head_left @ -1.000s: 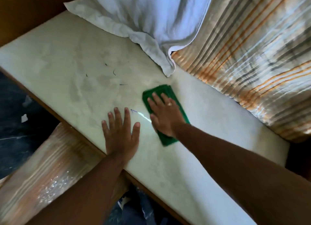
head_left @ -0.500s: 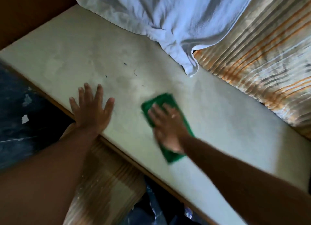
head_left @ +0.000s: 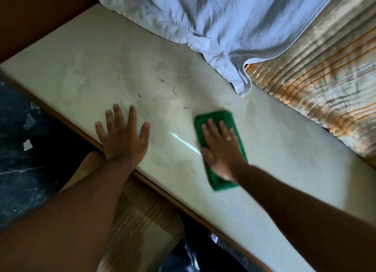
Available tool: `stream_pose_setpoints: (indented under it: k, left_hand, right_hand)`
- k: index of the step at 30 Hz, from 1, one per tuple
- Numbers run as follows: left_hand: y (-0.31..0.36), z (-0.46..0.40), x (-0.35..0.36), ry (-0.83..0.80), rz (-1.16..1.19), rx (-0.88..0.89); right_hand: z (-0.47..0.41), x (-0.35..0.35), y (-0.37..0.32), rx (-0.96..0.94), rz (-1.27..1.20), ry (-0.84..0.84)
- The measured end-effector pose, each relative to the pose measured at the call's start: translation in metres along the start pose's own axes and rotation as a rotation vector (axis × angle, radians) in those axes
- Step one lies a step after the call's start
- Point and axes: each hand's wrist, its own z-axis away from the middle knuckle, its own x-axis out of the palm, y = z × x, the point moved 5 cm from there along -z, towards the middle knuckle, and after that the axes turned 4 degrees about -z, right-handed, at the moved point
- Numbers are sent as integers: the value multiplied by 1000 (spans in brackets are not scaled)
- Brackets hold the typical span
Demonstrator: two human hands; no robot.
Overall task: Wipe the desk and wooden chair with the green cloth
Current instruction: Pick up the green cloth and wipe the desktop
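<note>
I see my left hand (head_left: 124, 136) flat, fingers spread, at the desk's (head_left: 284, 149) near edge; my right hand (head_left: 220, 149) presses palm-down, fingers together, both arms extended forward.

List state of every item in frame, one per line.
green cloth: folded, flat on the desk, pinned under the right hand.
right hand: palm down, fingers extended, pressing the cloth.
left hand: open, fingers spread, flat on the desk near its front edge, holding nothing.
desk: smudged, with a few small dark marks beyond the hands.
white towel: crumpled, draped onto the desk's far edge.
striped curtain: pleated, hanging behind the desk.
</note>
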Motion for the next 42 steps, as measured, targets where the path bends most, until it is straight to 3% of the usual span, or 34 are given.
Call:
stream_pose_setpoints:
  k: [3,6,10,14,18,20,22,26,30,33,35,40,42]
  left_hand:
    - [0,0,0,-6,-5,-2]
    - [0,0,1,-7,-4,-1]
    - [0,-1,2,5,-21,-1]
    - [-1,-1,3,-17,-26,-2]
    - [-1,1,-1,-40,-31,23]
    - [-2,1,-1,-43,-29,13]
    - [-4,-9,-4,-18,-3,7]
    - [-19,-55,-19,92,-59,-6]
    - [-35,-77,-11,36,-73,-140]
    - [-36,-77,-5,22,-67,-141]
    - [-37,-77,-6,15,-60,-136]
    - [-34,-78,-11,5,-60,-125]
    - [-33,-78,-11,7,-58,-120]
  right_hand:
    - [81,30,-38,-341,8,-108]
    - [96,30,-9,-470,-3,-236]
    - [-1,-5,46,-152,64,-144]
    - [-71,-21,14,13,12,-66]
    - [-9,10,-62,-331,8,-127]
    - [33,19,-65,-513,-56,-210]
    - [29,14,-44,-570,-72,-218]
    - [-78,-15,-4,-360,28,-91]
    - [-192,-46,1,-272,17,-9]
    - [-235,-59,-10,-167,-36,61]
    - [-220,-56,-25,-160,-11,80]
    - [-63,-13,-67,-520,-193,-60]
    - [-59,-16,-55,-603,-200,-104]
